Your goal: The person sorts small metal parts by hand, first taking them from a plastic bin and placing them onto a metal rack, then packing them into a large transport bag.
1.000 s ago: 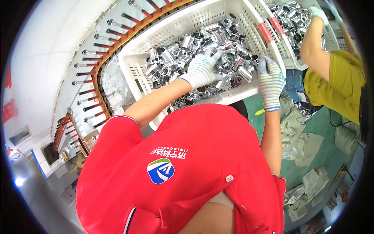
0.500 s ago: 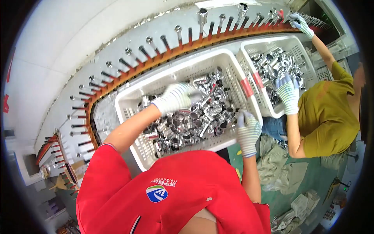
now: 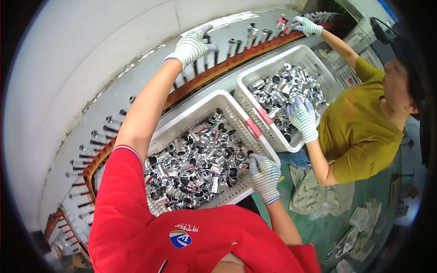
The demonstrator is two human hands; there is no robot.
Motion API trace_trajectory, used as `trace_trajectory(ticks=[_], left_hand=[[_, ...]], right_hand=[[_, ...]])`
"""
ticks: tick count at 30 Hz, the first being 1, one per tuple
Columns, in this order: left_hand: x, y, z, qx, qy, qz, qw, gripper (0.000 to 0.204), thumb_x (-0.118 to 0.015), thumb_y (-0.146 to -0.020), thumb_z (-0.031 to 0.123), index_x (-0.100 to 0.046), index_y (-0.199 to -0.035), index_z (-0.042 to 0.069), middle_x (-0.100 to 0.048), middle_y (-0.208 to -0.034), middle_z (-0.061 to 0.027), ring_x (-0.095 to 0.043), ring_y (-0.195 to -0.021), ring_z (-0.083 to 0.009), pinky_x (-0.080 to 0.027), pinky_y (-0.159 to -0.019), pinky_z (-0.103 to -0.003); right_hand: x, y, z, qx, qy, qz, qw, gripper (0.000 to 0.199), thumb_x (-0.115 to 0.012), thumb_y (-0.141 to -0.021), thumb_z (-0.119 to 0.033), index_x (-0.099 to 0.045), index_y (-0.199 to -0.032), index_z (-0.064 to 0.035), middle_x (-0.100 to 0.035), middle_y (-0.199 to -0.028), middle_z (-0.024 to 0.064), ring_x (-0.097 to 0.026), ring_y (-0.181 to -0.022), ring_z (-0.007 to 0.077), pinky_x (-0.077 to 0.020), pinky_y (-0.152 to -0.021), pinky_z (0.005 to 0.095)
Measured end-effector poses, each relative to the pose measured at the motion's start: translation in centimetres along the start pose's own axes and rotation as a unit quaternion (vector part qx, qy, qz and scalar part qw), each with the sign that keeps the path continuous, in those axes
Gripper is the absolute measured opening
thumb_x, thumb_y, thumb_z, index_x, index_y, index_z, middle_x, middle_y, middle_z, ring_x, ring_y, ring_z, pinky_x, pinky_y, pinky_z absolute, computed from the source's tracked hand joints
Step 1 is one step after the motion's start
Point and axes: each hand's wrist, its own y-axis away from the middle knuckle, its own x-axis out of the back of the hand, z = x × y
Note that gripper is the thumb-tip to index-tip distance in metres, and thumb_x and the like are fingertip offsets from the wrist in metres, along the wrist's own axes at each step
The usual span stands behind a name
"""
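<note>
My left hand (image 3: 193,43), in a white knit glove, is stretched up to the curved orange rail of upright pegs (image 3: 227,63). Its fingers are curled around a small metal tube (image 3: 207,39) at one peg. My right hand (image 3: 264,175), also gloved, lies at the near right corner of a white plastic basket (image 3: 200,109). Its curled fingers touch the heap of shiny metal tubes (image 3: 195,168) inside; whether they grip one is hidden.
A co-worker in an olive shirt stands at the right, one gloved hand (image 3: 302,118) in a second white basket (image 3: 268,68) of tubes, the other hand (image 3: 307,26) up at the pegs. Crumpled rags (image 3: 309,195) lie on the green floor.
My left hand has lifted out of the basket and reached up to the peg rail. My right hand stays at the basket's corner. The view has tilted downward.
</note>
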Motion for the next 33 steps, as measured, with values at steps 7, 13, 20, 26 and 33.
trace_trajectory(ticks=[7,13,20,26,33], left_hand=[[0.8,6.4,-1.0,0.004,-0.199,-0.052,0.979,0.031,-0.067,-0.095,0.038,-0.073,-0.109,0.012,-0.074,-0.111,-0.0155,-0.071,-0.108,-0.0336,-0.057,-0.092,-0.048],[2.0,18.1,5.0,-0.083,-0.021,-0.401,0.912,0.054,-0.071,-0.095,0.055,-0.077,-0.122,0.008,-0.076,-0.113,-0.0201,-0.073,-0.108,-0.0369,-0.056,-0.098,-0.043],[-0.3,7.1,-1.0,0.023,0.147,0.056,0.987,0.048,-0.077,-0.095,0.030,-0.069,-0.137,0.007,-0.075,-0.116,-0.0175,-0.073,-0.102,-0.0287,-0.057,-0.094,-0.040],[-5.4,-6.7,-3.3,0.068,0.074,0.074,0.992,0.066,-0.078,-0.089,0.037,-0.062,-0.147,0.012,-0.076,-0.122,-0.0147,-0.074,-0.087,-0.0234,-0.061,-0.083,-0.040],[-4.7,-15.5,1.8,0.047,-0.010,-0.114,0.992,0.044,-0.075,-0.095,0.044,-0.078,-0.125,0.012,-0.072,-0.078,-0.0035,-0.060,-0.059,-0.0132,-0.052,-0.056,-0.035]], right_hand=[[-0.9,-0.3,-0.7,-0.002,-0.017,-0.015,1.000,0.020,-0.066,-0.098,-0.024,-0.078,-0.105,-0.0102,-0.077,-0.094,0.0151,-0.074,-0.085,0.0344,-0.0563,-0.079,0.0455],[-0.7,-1.8,-0.3,-0.020,-0.024,-0.064,0.997,0.026,-0.063,-0.098,-0.029,-0.076,-0.106,-0.0081,-0.075,-0.093,0.0166,-0.073,-0.084,0.0358,-0.0555,-0.078,0.0484],[-0.9,-2.0,0.0,0.004,-0.019,-0.060,0.998,0.020,-0.065,-0.096,-0.026,-0.075,-0.103,-0.0106,-0.072,-0.084,0.0131,-0.070,-0.075,0.0341,-0.0544,-0.072,0.0482],[0.1,-3.3,-0.5,0.006,-0.057,-0.045,0.997,0.018,-0.070,-0.093,-0.023,-0.075,-0.104,-0.0097,-0.074,-0.087,0.0110,-0.071,-0.076,0.0318,-0.0547,-0.072,0.0463],[-0.1,-2.2,-0.9,0.045,-0.066,-0.011,0.997,0.021,-0.071,-0.093,-0.022,-0.076,-0.108,-0.0077,-0.077,-0.099,0.0100,-0.074,-0.086,0.0285,-0.0569,-0.079,0.0429]])
